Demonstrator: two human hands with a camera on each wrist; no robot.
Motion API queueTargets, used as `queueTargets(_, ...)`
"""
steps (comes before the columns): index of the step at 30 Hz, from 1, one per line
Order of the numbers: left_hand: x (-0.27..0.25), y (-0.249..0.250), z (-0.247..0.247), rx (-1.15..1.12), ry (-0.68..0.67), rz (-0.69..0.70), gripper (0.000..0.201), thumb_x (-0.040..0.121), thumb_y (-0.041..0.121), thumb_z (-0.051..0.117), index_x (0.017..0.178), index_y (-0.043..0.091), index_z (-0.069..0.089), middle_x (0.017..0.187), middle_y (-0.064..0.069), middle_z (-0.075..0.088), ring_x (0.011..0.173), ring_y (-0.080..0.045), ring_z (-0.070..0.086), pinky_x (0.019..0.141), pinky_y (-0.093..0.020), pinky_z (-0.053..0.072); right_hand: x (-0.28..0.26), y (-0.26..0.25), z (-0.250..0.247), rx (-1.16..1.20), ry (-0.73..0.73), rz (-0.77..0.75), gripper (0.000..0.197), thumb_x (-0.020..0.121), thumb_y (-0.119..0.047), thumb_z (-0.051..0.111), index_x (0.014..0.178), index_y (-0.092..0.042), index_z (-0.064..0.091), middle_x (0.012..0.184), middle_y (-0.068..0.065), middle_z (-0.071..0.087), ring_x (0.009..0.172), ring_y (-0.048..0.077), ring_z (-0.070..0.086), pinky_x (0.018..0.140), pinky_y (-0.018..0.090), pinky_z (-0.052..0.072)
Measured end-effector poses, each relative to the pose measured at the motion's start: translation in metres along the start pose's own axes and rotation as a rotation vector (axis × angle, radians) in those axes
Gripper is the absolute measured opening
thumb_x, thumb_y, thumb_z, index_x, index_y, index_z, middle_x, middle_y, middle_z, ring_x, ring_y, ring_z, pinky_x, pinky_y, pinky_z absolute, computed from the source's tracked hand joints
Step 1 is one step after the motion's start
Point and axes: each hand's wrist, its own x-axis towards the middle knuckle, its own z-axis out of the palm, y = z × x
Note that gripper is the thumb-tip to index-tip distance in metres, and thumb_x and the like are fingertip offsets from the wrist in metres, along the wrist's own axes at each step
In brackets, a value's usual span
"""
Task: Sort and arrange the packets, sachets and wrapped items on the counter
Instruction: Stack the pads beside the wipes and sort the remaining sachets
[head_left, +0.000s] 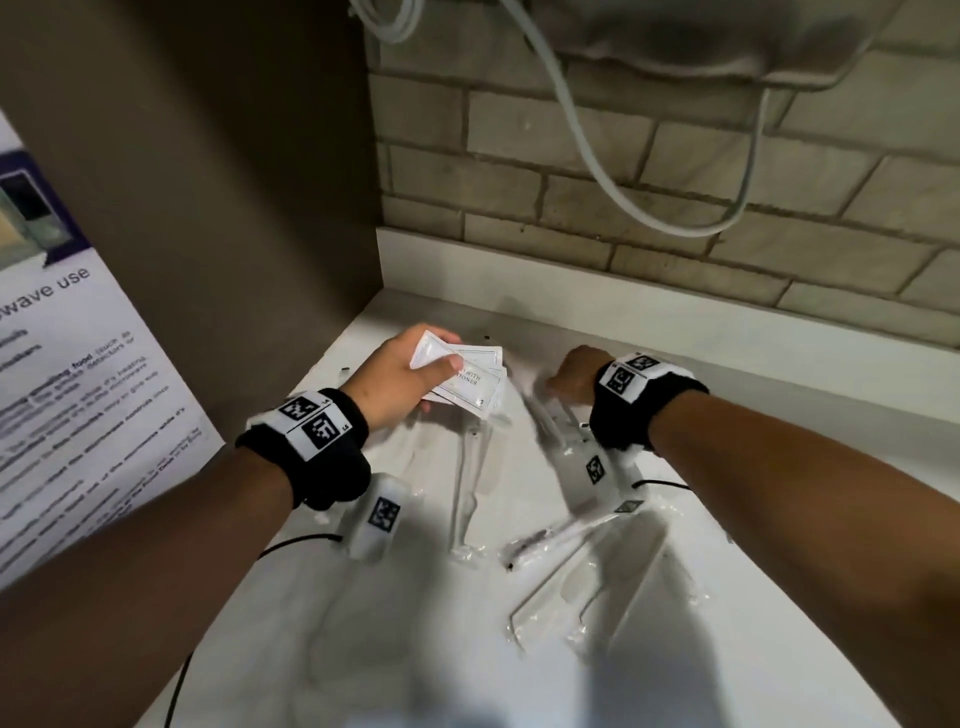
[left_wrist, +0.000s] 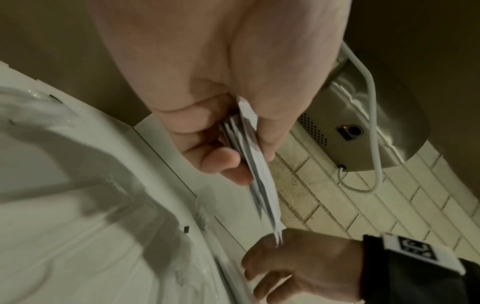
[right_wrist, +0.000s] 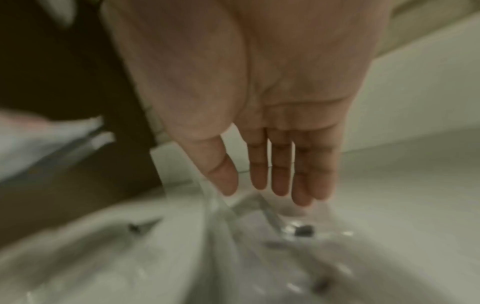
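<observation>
While the thumb and fingers (left_wrist: 207, 162) of the left hand (head_left: 395, 379) pinch a fanned stack of flat white sachets (head_left: 470, 376), the stack is held clear above the white worktop (head_left: 779, 467) near its rear left corner. In the right wrist view the right hand (right_wrist: 272, 102) is extended, fingers (right_wrist: 280, 170) straight and together, holding nothing, just above the clear-wrapped items (head_left: 587, 535) that lie scattered on the worktop between and in front of both forearms. One long clear wrapper (head_left: 467, 493) lies below the sachet stack. A tiled wall (head_left: 623, 171) backs the worktop; a white cable (head_left: 597, 156) hangs against it. A printed notice (head_left: 78, 389) stands to the left.
</observation>
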Motion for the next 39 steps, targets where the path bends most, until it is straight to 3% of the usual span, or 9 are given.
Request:
queueTargets(4,-0.004,-0.003,-0.003,0.001,-0.037,0.004,0.018,0.093,0.021,0.060,0.110,0.025,0.057,0.094,-0.008,0.070,0.071,-0.020,0.059,0.056,-0.032,0.049,-0.019,-0.013,0.003,-0.150,-0.037,0.045,0.041,0.071,-0.035,0.078,0.099,-0.008,0.064,0.087,0.007,0.071,0.085,0.027,0.071,0.075,0.028,0.054)
queueTargets(7,-0.007,-0.010,-0.004,0.009,-0.023,-0.022,0.026,0.090,0.027,0.064,0.112,0.036,0.054,0.099,-0.007,0.066,0.070,-0.027,0.058,0.060,-0.049,0.052,-0.035,-0.017,-0.006,-0.155,-0.109,0.046,0.036,0.068,-0.026,0.075,0.081,-0.013,0.045,0.069,0.003,0.058,0.071,0.026,0.063,0.059,0.026,0.046)
queueTargets(9,-0.009,-0.013,-0.003,0.025,-0.019,-0.041,0.037,0.088,0.031,0.066,0.120,0.041,0.049,0.108,-0.007,0.059,0.066,-0.026,0.058,0.057,-0.044,0.053,-0.016,-0.013,-0.003,-0.222,-0.147,0.061,0.033,0.052,-0.026,0.069,0.071,-0.008,0.048,0.068,0.007,0.061,0.071,0.030,0.068,0.060,0.029,0.054)
queueTargets(12,-0.013,-0.010,0.001,0.030,-0.058,-0.078,0.036,0.090,0.030,0.063,0.122,0.038,0.049,0.100,-0.010,0.066,0.062,-0.027,0.058,0.055,-0.039,0.049,0.002,-0.008,-0.002,-0.126,-0.013,-0.084,0.031,0.067,-0.030,0.068,0.086,-0.006,0.073,0.085,0.011,0.069,0.096,0.031,0.070,0.081,0.032,0.056)
queueTargets(14,-0.018,-0.006,0.005,0.000,-0.095,-0.128,0.030,0.093,0.028,0.060,0.120,0.033,0.049,0.093,-0.014,0.072,0.058,-0.027,0.065,0.048,-0.035,0.047,-0.032,-0.022,-0.020,0.045,0.122,-0.142,0.030,0.086,-0.023,0.061,0.106,-0.004,0.069,0.108,0.014,0.067,0.107,0.031,0.062,0.084,0.028,0.048)
queueTargets(19,-0.032,0.016,0.023,-0.183,-0.113,-0.189,0.026,0.096,0.022,0.057,0.120,0.019,0.048,0.098,-0.016,0.069,0.055,-0.025,0.071,0.035,-0.023,0.047,-0.095,-0.022,-0.033,0.305,0.518,-0.439,0.006,0.083,-0.013,0.060,0.083,-0.018,0.059,0.087,0.003,0.061,0.082,0.023,0.057,0.074,0.034,0.049)
queueTargets(31,-0.058,0.057,0.063,-0.473,-0.105,-0.069,0.028,0.103,0.023,0.035,0.118,0.010,0.056,0.103,-0.019,0.067,0.068,-0.034,0.069,0.061,-0.042,0.059,-0.188,0.005,0.006,0.181,0.628,-0.636,0.011,0.080,-0.019,0.062,0.091,-0.021,0.065,0.090,-0.005,0.064,0.086,0.020,0.058,0.071,0.036,0.051)
queueTargets(36,-0.064,0.068,0.080,-0.463,-0.187,-0.116,0.056,0.098,0.055,0.030,0.116,0.009,0.057,0.096,-0.018,0.069,0.072,-0.033,0.069,0.058,-0.040,0.060,-0.206,0.021,0.006,0.268,0.602,-0.643,0.019,0.084,-0.015,0.064,0.102,-0.018,0.065,0.095,-0.006,0.070,0.085,0.016,0.063,0.074,0.034,0.053)
queueTargets(39,-0.071,0.076,0.098,-0.379,-0.240,-0.075,0.036,0.101,0.039,0.040,0.118,0.011,0.054,0.100,-0.015,0.065,0.070,-0.029,0.068,0.059,-0.039,0.060,-0.215,0.037,0.002,0.383,0.556,-0.563,0.026,0.087,-0.020,0.065,0.112,-0.018,0.059,0.094,-0.004,0.071,0.077,0.011,0.064,0.075,0.032,0.054)
